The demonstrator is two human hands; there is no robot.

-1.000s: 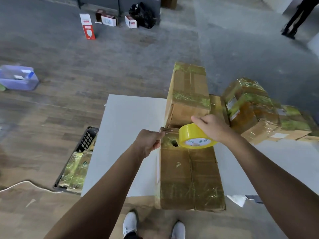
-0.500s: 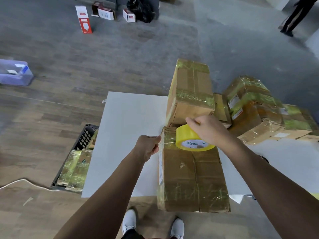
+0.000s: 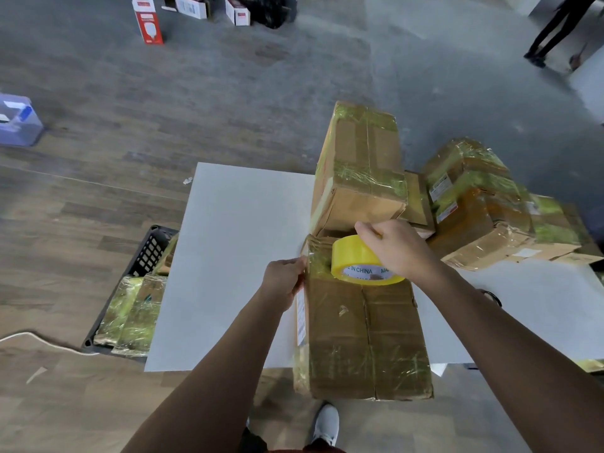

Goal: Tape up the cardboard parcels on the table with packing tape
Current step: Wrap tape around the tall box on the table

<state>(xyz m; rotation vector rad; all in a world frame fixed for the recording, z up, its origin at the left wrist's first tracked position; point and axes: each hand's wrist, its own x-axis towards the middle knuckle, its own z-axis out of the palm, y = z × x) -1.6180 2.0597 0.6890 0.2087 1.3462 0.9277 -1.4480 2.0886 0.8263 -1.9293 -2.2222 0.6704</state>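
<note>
My right hand (image 3: pixel 397 253) has its fingers (image 3: pixel 367 231) curled over the top of the yellow tape roll (image 3: pixel 362 264), thumb tucked somewhere underneath where I can't see it. The roll sits on its edge at the far end of the parcel (image 3: pixel 366 338) in front of me. My left hand (image 3: pixel 284 282) is curled up at that parcel's left edge, pinching the strip of tape (image 3: pixel 318 256) that runs across to the roll. The parcel lies flat on the white table (image 3: pixel 235 256) and hangs over the near edge a bit. A second taped box (image 3: pixel 359 171) butts up against its far end, and a messy pile of wrapped parcels (image 3: pixel 483 207) is off to the right. Down on the floor to the left there's a black crate (image 3: pixel 147 256) with more wrapped stuff in it.
</note>
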